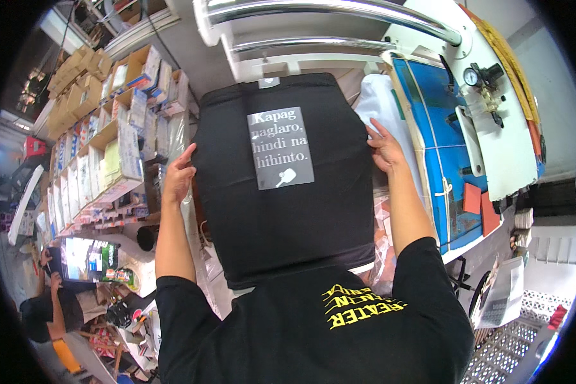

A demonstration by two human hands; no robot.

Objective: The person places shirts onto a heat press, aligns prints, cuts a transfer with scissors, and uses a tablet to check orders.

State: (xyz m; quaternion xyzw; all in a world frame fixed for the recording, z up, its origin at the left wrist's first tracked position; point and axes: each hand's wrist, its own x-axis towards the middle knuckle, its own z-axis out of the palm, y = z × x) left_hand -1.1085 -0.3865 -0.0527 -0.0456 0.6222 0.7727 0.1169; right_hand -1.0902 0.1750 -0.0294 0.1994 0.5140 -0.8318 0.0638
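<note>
A black T-shirt (288, 237) lies stretched flat over a board in front of me, its collar end farthest away. On its upper part sits a dark grey rectangular film (281, 176) bearing white lettering and a small white paddle shape. My left hand (178, 178) is at the shirt's left edge, fingers bent against the cloth. Opposite it, my right hand (385, 151) is at the right edge, its fingertips on the fabric and partly tucked behind the side. Both hands appear to pinch the cloth edges. The undersides of the fingers are hidden.
Chrome bars (339, 13) of a white machine frame cross beyond the shirt. At right are a blue panel (438, 160) and a pressure gauge (472, 77). Opened cartons (109, 160) fill the left. Another person (51, 307) works at the lower left.
</note>
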